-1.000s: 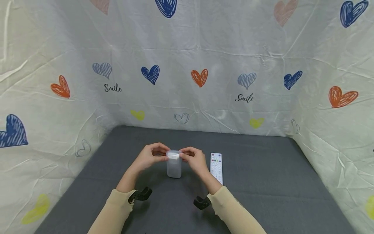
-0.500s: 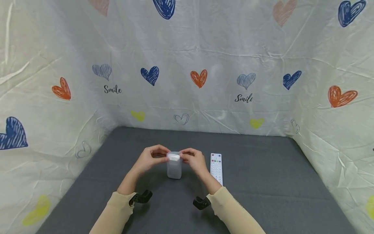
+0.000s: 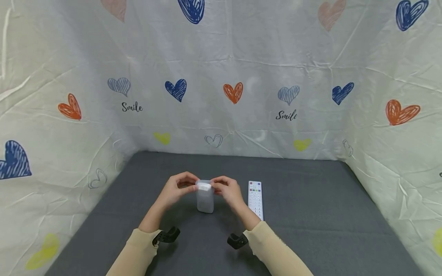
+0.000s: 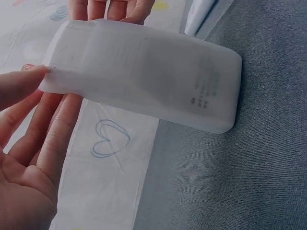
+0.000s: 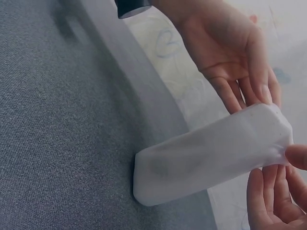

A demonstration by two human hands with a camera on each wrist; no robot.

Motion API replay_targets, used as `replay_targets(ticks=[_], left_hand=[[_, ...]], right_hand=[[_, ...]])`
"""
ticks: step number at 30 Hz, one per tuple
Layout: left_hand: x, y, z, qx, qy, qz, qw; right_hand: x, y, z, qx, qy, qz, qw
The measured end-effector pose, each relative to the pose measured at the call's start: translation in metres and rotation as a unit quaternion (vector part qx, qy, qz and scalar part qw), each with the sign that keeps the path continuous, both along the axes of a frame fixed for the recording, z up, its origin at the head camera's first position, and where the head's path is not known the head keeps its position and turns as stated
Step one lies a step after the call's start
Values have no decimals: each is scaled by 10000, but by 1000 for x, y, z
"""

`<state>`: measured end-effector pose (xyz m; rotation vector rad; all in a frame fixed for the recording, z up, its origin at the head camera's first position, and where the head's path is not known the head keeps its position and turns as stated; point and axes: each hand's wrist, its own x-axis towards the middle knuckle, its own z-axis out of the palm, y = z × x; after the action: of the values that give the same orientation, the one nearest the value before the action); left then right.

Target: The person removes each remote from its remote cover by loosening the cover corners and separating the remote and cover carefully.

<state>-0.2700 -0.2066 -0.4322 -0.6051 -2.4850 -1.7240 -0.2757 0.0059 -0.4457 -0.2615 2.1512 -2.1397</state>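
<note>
A translucent sleeve (image 3: 205,199) stands upright on the table (image 3: 310,222) in front of me, its lower end on the surface. My left hand (image 3: 177,188) is at its top from the left, my right hand (image 3: 226,189) from the right. A remote control (image 3: 255,199) lies flat just right of my right hand. A printed cloth backdrop (image 3: 221,76) rises behind the table and along both sides.

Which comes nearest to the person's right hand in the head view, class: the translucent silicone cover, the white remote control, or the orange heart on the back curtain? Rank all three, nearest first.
1. Translucent silicone cover: pinched at its top by the right hand.
2. White remote control: flat on the mat, just right of that hand.
3. Orange heart: on the back curtain, far behind.
</note>
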Motion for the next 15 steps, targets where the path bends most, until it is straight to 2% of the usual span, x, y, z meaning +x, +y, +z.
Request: replay_targets(ticks=[8, 15], left_hand=[[4, 3, 1, -324, 122, 430, 9985], [3, 1, -2, -391, 319, 604, 9969]], right_hand=[[1, -2, 0, 67, 115, 34, 9999], [3, -2, 1, 64, 198, 132, 9997]])
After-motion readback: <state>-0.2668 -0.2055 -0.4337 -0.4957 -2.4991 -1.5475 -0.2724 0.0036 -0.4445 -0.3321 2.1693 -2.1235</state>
